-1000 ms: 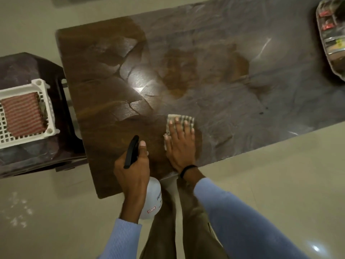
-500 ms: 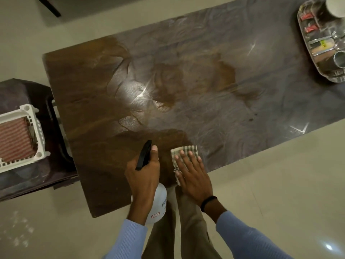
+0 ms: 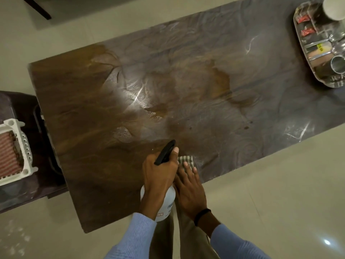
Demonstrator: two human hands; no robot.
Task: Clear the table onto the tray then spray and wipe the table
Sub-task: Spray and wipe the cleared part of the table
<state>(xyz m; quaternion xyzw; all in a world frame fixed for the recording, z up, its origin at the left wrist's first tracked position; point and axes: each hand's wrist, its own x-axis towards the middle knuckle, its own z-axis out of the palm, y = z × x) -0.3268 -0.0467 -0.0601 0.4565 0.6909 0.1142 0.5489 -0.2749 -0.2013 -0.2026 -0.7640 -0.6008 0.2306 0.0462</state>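
**Wiping the near edge of the sprayed surface**

Being pressed flat under the right hand (image 3: 190, 186), fingers spread, is a checked cloth (image 3: 185, 159) at the near edge of the surface (image 3: 186, 81). A spray bottle (image 3: 165, 200) is being gripped by the left hand (image 3: 158, 172), wrapped closed around its neck, just beside the cloth. The unwiped run is lying away from the right hand, along the surface's long axis toward the loaded tray (image 3: 306, 58).

Left hand (image 3: 158, 172) fisted, thumb up; right hand (image 3: 190, 191) flat, fingers spread, palm down.
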